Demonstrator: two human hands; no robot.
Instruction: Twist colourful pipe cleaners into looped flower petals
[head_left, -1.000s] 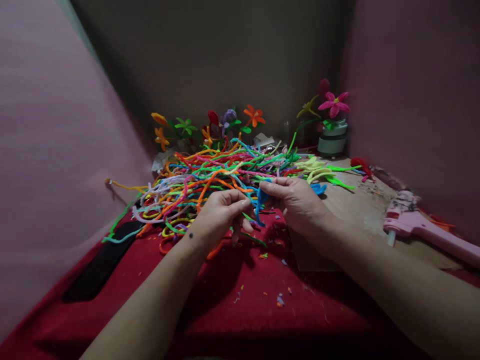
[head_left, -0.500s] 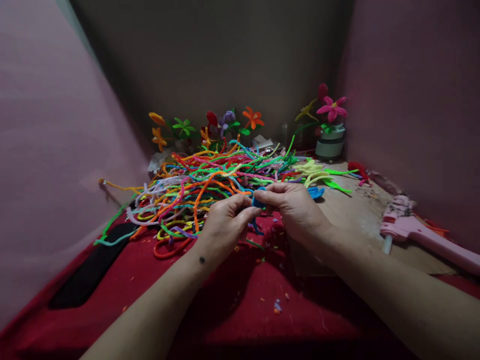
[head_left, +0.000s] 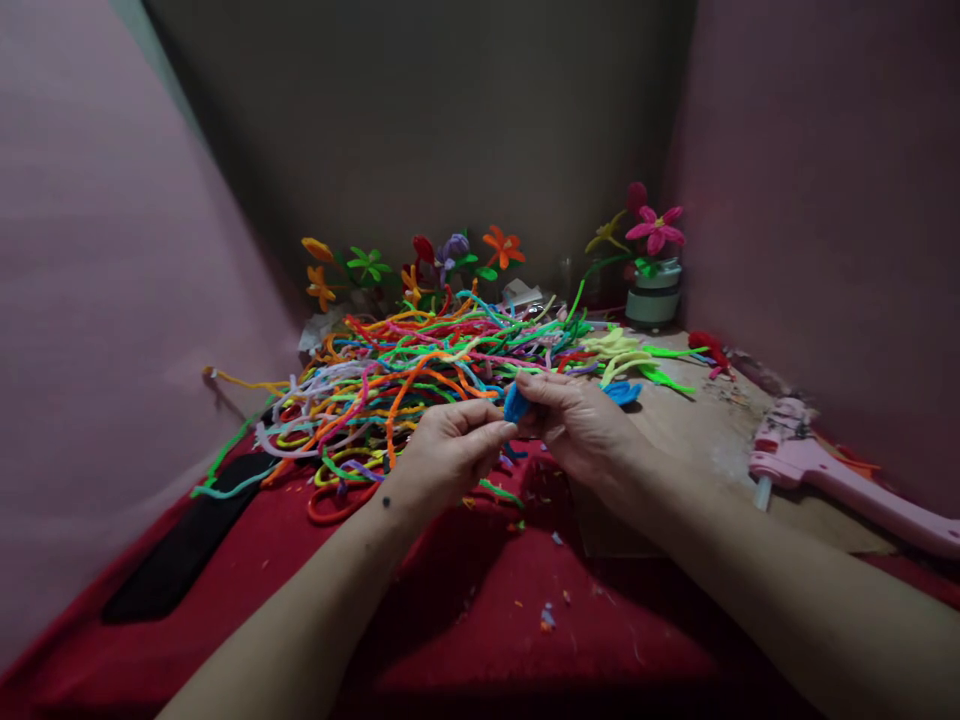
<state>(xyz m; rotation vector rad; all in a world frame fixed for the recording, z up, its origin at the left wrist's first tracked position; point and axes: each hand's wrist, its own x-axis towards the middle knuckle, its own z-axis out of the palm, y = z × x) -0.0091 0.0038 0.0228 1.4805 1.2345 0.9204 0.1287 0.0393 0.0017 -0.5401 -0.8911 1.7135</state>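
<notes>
Between my two hands is a small blue pipe cleaner piece, bent into a petal-like loop. My left hand pinches its lower end with thumb and forefinger. From the other side, my right hand grips its upper part, fingers curled in. Just beyond my right hand, more blue pipe cleaner loops lie on a brown board. A large tangled heap of colourful pipe cleaners spreads behind and left of my hands.
A pink hot glue gun rests on the brown board at right. Fuzzy flowers stand along the back, one pink flower by a pale green jar. A black flat strip lies left on the red cloth, with scattered fluff.
Both hands stay on the blue piece, which now shows more upright as a loop between the fingers. The whole view has shifted slightly.
</notes>
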